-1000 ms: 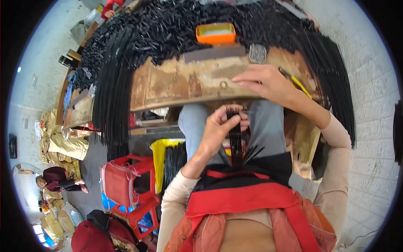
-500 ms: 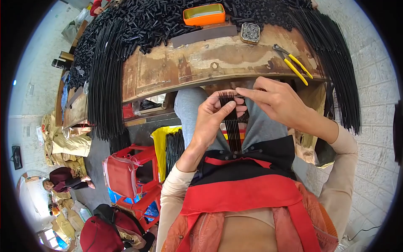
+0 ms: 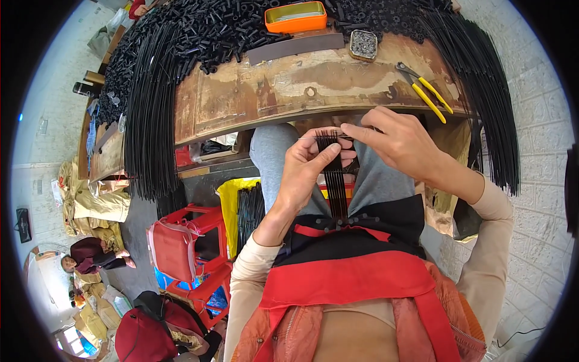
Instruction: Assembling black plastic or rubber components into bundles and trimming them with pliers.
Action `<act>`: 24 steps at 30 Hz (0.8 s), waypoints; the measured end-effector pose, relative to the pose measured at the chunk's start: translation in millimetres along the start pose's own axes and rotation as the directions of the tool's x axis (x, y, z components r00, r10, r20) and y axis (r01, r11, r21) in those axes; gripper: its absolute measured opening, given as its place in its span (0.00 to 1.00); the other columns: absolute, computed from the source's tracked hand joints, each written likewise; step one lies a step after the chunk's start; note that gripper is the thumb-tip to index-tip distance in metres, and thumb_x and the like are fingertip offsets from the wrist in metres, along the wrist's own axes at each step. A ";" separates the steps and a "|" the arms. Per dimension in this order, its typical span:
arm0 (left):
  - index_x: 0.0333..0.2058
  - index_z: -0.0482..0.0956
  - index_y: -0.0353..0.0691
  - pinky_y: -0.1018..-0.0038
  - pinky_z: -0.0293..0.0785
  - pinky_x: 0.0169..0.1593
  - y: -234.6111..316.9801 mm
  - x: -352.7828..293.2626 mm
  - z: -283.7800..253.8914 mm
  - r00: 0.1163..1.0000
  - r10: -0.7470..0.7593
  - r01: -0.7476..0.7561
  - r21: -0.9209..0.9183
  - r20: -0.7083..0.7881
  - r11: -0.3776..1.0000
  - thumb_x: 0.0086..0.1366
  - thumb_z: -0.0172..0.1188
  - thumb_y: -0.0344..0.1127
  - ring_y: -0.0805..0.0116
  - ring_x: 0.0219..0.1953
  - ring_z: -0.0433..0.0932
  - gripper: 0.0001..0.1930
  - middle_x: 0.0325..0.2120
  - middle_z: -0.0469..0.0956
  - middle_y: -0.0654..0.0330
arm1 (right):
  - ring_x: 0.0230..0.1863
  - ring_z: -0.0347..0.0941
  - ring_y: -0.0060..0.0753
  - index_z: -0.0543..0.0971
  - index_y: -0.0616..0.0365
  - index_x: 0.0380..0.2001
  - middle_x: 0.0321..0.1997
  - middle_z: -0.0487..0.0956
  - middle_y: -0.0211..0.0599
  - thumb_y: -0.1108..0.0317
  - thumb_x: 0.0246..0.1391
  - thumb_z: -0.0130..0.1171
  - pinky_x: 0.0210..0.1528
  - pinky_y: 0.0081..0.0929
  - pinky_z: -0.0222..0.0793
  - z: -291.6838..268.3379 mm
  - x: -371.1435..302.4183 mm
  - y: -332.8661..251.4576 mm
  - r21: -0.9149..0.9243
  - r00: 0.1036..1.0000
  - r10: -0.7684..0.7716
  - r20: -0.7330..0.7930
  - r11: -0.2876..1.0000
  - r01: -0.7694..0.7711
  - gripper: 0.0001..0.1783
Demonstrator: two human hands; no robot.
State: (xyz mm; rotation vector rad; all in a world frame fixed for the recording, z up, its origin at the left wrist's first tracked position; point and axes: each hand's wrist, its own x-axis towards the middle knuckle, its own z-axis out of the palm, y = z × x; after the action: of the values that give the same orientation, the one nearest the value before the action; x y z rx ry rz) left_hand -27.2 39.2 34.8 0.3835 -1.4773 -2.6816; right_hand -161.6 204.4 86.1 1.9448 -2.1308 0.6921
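My left hand (image 3: 304, 172) is closed around a flat bunch of thin black rods (image 3: 336, 184), its thumb pressed across them. The rods run down toward my lap, where their lower ends carry small black knobs (image 3: 344, 223). A thin pale wire (image 3: 309, 138) crosses the rods near their upper ends. At the wire's right end my right hand (image 3: 392, 142) pinches with thumb and forefinger, the other fingers curled. What lies exactly between those fingertips is too small to make out, though the wire leads to them.
On the worn wooden table (image 3: 271, 90) lie heaped black tubes (image 3: 211, 36), an orange tin (image 3: 295, 17), a dark strip (image 3: 295, 48), a box of small metal parts (image 3: 363, 45) and yellow-handled pliers (image 3: 425, 93). Long rod bundles (image 3: 151, 114) overhang both sides. Red stools (image 3: 187, 244) stand left; another person (image 3: 90, 256) sits beyond.
Both hands keep almost the same place and grip. The view has shifted slightly; my right fingertips have moved only a little along the wire's end.
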 end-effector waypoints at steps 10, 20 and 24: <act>0.50 0.73 0.33 0.71 0.80 0.46 -5.9 3.4 -2.7 1.000 0.018 -0.018 -0.005 -0.002 1.000 0.67 0.54 0.25 0.65 0.42 0.81 0.13 0.40 0.80 0.55 | 0.30 0.72 0.38 0.79 0.57 0.46 0.32 0.72 0.36 0.78 0.41 0.60 0.27 0.32 0.69 3.9 -1.3 0.4 0.017 0.999 0.014 -0.029 1.000 -0.014 0.23; 0.51 0.70 0.31 0.66 0.79 0.50 -3.8 1.3 -2.3 1.000 -0.016 0.017 0.016 -0.012 1.000 0.67 0.54 0.26 0.59 0.42 0.82 0.15 0.41 0.79 0.52 | 0.30 0.71 0.36 0.78 0.62 0.43 0.33 0.73 0.35 0.79 0.38 0.60 0.27 0.29 0.70 6.1 1.4 1.7 -0.089 0.993 -0.104 -0.060 0.991 0.098 0.22; 0.52 0.70 0.31 0.66 0.79 0.50 -3.8 0.2 -1.6 0.999 -0.034 0.034 0.014 -0.002 0.999 0.67 0.55 0.25 0.59 0.42 0.82 0.15 0.42 0.79 0.51 | 0.31 0.72 0.36 0.79 0.62 0.41 0.32 0.74 0.35 0.78 0.37 0.61 0.27 0.29 0.70 9.5 -0.5 3.6 0.004 0.994 -0.060 -0.091 0.998 0.061 0.21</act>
State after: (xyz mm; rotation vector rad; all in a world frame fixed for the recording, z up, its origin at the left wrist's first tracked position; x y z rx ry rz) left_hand -26.7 39.9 30.7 0.4148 -1.5038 -2.6973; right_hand -163.4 200.7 76.7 1.9336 -2.0110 0.7623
